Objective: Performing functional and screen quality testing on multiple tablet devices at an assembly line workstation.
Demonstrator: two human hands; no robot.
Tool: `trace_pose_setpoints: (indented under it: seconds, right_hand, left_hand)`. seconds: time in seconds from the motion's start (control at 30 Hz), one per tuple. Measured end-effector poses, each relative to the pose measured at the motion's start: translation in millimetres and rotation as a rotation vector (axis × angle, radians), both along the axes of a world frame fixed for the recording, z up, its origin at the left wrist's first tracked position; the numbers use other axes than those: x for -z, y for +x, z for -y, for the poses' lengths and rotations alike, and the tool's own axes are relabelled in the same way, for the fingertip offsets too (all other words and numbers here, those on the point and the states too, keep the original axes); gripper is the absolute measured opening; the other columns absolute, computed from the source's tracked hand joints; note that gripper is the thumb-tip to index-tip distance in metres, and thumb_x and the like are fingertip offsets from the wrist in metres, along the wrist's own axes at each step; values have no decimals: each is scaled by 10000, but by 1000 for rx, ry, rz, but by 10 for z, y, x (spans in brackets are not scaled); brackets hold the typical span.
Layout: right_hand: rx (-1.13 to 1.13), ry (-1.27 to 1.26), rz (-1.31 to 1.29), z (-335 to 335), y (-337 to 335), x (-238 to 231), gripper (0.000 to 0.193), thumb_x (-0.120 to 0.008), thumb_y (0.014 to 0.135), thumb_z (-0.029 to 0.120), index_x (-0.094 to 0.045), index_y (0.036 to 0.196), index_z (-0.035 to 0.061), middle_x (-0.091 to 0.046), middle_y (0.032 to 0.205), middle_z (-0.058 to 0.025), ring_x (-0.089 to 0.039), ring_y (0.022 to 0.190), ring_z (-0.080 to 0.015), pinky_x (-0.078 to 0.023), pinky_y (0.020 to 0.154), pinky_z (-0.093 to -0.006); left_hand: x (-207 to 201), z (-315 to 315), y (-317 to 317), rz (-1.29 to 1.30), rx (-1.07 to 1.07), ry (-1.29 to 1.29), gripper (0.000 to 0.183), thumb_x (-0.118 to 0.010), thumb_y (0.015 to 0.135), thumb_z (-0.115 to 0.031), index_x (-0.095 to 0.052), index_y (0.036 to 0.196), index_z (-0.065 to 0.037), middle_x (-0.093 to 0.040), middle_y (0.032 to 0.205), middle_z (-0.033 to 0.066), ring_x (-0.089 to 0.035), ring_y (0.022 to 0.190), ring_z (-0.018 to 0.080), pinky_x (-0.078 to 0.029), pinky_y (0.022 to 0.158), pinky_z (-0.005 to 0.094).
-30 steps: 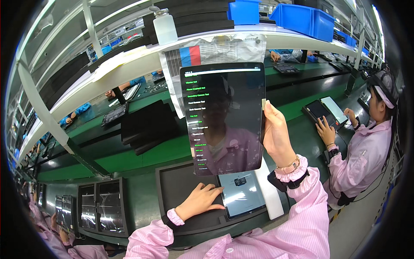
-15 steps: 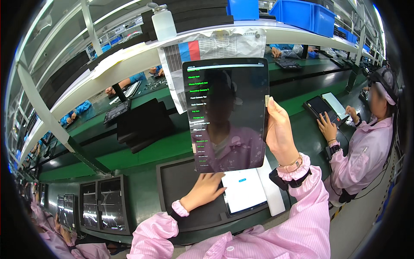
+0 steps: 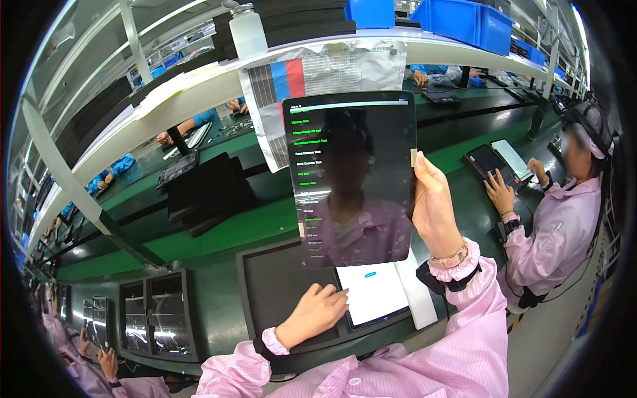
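My right hand (image 3: 434, 209) grips the right edge of a black tablet (image 3: 355, 189), held upright in front of me. Its dark screen shows a list in green and white lettering and reflects a person in pink. Below it lies a second tablet (image 3: 377, 302) with a bright white screen, in the right part of a black foam tray (image 3: 275, 272). My left hand (image 3: 313, 315) is over the tray, fingers apart and empty, their tips by that tablet's left edge. The held tablet hides the lower tablet's far edge.
At left, a dark tray (image 3: 159, 315) holds two tablets. Black sheets (image 3: 209, 196) lie on the green bench. Overhead, a shelf carries a white bottle (image 3: 248, 33) and blue bins (image 3: 464, 25). A co-worker (image 3: 564, 219) handles tablets at right; a white strip (image 3: 417, 295) borders the lower tablet.
My left hand has drawn back toward me from the held tablet's lower edge. The held tablet has shifted only slightly.
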State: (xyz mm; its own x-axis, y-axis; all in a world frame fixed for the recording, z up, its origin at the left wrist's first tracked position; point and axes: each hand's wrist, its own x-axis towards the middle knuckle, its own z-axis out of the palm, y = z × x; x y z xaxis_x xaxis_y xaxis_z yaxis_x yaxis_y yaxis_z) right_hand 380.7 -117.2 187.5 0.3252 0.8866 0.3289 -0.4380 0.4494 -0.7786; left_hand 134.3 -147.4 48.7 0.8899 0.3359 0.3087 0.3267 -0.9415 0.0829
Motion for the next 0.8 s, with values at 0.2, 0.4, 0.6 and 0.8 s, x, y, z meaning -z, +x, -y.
trace_pose_setpoints:
  seconds: [0.2, 0.4, 0.6, 0.8]
  right_hand:
    - [-38, 10, -29, -32, -67, 34, 329, -486, 961, 275, -572, 1088, -16, -602, 1036, -35, -560, 927, -88, -445, 827, -228]
    - [-41, 4, 0, -7, -82, 53, 322, -439, 977, 251, -564, 1108, -15, -603, 1078, -63, -568, 980, -133, -440, 873, -258]
    - [-67, 10, -25, 40, -71, 57, 318, -448, 974, 253, -566, 1107, -11, -603, 1079, -57, -563, 986, -126, -432, 878, -253]
    - [-43, 10, -35, 46, -106, 28, 326, -474, 966, 269, -567, 1089, -18, -602, 1049, -52, -566, 942, -98, -453, 830, -234]
  left_hand:
    - [135, -71, -43, -48, -6, -26, 245, -564, 877, -281, -601, 1017, -83, -631, 1071, -24, -513, 853, 148, -374, 711, 301]
    - [128, 34, 91, -21, 107, -203, 377, -531, 897, -329, -537, 1191, -93, -588, 1151, -8, -521, 936, 173, -382, 747, 319]
    - [37, 162, 19, -123, 182, -220, 451, -484, 920, -377, -498, 1280, -105, -592, 1125, -6, -521, 957, 167, -364, 782, 309]
    - [-39, 131, -110, -176, 110, -249, 432, -503, 908, -377, -530, 1238, -99, -599, 1142, -11, -523, 957, 161, -367, 782, 309]
